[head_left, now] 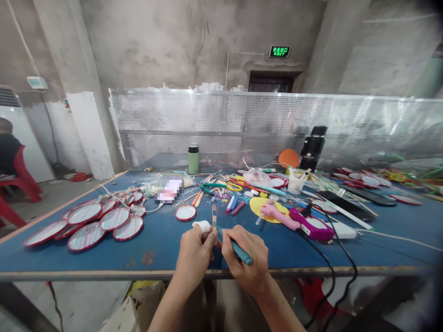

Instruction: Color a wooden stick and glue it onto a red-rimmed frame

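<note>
My left hand (194, 249) is closed around a narrow flat wooden stick (214, 216) that stands upright and bears darker bands of colour. A small white piece (202, 226) sits at the left hand's fingers; whether it is a wrap or a held scrap I cannot tell. In my right hand (248, 258) is a teal marker (241, 252), gripped like a pen with its tip end close to the stick. Contact between them is too small to make out. Just beyond the hands lie a red-rimmed round disc (185, 212) and several coloured markers (232, 203).
Several red-rimmed discs (86, 236) are piled at left near a phone (169, 190). At right are a yellow disc (256, 208), a purple device (313, 226) and black cables (327, 263). A green bottle (194, 160) and black thermos (313, 148) stand by the perforated metal screen (221, 124).
</note>
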`<state>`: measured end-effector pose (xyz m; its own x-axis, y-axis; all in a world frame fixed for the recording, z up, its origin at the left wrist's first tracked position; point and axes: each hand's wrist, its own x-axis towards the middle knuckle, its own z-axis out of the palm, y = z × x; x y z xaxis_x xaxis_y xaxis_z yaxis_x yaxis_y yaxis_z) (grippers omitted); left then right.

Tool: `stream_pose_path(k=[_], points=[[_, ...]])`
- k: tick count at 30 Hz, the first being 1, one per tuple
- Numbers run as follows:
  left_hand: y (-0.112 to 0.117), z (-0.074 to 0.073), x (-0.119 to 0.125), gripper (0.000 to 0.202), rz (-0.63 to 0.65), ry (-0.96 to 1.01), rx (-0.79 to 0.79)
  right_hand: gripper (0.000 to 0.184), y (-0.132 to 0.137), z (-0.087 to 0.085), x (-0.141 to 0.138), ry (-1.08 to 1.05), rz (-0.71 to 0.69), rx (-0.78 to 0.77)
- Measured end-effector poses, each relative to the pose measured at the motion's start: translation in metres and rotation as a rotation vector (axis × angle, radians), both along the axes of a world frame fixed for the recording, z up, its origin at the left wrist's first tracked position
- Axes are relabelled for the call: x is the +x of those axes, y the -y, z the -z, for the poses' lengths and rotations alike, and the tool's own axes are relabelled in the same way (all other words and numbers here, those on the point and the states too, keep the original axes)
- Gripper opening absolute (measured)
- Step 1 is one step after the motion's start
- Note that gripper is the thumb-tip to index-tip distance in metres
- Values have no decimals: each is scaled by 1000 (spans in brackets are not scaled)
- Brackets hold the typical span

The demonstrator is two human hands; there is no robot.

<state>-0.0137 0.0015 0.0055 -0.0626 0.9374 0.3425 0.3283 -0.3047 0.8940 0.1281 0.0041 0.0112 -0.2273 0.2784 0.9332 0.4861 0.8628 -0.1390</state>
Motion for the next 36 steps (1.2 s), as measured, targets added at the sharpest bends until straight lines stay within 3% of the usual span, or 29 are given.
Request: stream_pose_path(k=[36], points=[[1, -1, 0, 30, 18, 20, 0, 12, 1, -2, 0, 5, -31, -9]])
